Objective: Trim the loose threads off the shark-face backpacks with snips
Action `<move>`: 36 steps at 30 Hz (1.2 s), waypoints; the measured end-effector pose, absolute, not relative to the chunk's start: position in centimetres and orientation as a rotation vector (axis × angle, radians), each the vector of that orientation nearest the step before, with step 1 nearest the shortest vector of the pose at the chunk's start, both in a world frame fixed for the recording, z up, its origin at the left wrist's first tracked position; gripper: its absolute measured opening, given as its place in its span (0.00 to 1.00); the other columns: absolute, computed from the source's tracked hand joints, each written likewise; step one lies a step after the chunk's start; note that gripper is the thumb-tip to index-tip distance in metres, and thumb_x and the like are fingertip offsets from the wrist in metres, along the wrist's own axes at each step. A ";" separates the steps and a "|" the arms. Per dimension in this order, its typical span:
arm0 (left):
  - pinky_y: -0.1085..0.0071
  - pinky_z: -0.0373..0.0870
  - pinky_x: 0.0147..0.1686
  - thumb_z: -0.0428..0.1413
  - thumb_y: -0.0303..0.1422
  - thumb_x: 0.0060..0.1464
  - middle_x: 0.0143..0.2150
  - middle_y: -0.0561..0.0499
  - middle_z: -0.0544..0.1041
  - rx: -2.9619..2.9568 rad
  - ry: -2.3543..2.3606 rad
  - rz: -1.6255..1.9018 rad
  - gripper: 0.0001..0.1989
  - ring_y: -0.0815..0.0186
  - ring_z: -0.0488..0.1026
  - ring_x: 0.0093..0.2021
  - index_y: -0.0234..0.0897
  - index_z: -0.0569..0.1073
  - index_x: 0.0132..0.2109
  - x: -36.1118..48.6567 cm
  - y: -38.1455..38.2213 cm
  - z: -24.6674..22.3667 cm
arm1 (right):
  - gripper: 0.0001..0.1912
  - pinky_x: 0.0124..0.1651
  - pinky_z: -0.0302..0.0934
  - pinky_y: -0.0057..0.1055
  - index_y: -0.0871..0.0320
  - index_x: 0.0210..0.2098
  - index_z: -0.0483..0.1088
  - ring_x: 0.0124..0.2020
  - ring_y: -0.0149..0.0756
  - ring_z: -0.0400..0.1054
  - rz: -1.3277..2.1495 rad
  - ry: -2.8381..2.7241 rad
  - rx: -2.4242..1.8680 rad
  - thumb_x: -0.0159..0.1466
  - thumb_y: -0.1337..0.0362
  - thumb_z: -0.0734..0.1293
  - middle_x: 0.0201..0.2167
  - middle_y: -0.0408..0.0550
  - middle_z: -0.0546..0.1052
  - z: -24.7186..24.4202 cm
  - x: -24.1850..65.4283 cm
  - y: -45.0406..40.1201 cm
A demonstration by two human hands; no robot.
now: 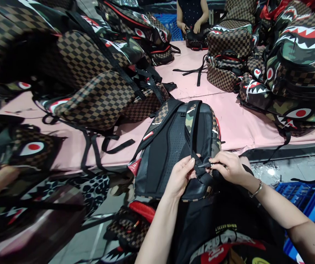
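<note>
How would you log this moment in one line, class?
left hand: gripping strap | right hand: pinching strap | backpack: straps up, partly on table

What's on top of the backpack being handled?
Two shoulder straps lie on the backpack; the left hand and right hand hold webbing. Any surface beneath is hidden.

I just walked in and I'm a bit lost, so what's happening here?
A person is handling a backpack at the near edge of a pink table, its back panel facing up. The left hand holds a black strap near the lower end; the right hand pinches at it, the exact part too small to tell. Patterned bags are piled on both sides. Across the table, another person's hands are on a dark bag.
</note>
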State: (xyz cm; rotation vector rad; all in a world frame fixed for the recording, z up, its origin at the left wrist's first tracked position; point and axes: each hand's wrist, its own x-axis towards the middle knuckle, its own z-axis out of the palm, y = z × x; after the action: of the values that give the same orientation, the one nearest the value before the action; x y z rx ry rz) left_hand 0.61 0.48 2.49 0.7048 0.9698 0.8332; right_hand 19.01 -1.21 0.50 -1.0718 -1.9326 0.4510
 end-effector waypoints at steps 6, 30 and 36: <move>0.80 0.63 0.18 0.62 0.37 0.44 0.25 0.48 0.76 0.715 0.929 0.840 0.19 0.72 0.70 0.20 0.28 0.73 0.42 0.6 0.5 2.5 | 0.05 0.33 0.59 0.27 0.58 0.36 0.69 0.29 0.31 0.66 0.644 -1.905 -1.116 0.61 0.64 0.64 0.29 0.45 0.73 1.0 19.2 -0.8; 0.75 0.69 0.20 0.61 0.40 0.42 0.23 0.47 0.78 0.598 1.159 1.242 0.19 0.63 0.75 0.23 0.30 0.73 0.38 -0.8 1.8 3.7 | 0.08 0.36 0.62 0.26 0.56 0.31 0.70 0.31 0.32 0.71 0.725 -1.768 -1.303 0.53 0.73 0.64 0.29 0.43 0.77 -2.3 16.9 -4.7; 0.79 0.64 0.18 0.63 0.43 0.39 0.21 0.52 0.76 0.575 1.220 1.300 0.20 0.70 0.71 0.19 0.31 0.72 0.35 -0.4 1.4 3.2 | 0.13 0.39 0.62 0.29 0.58 0.40 0.69 0.34 0.35 0.71 0.535 -1.801 -1.372 0.55 0.71 0.63 0.34 0.49 0.77 -2.2 17.0 -5.5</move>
State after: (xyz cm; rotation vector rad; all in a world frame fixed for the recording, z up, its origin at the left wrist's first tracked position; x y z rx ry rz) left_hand -0.36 1.39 3.21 0.5751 1.2198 1.3004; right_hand 17.00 -5.48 -2.20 -1.3720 -1.8007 0.5347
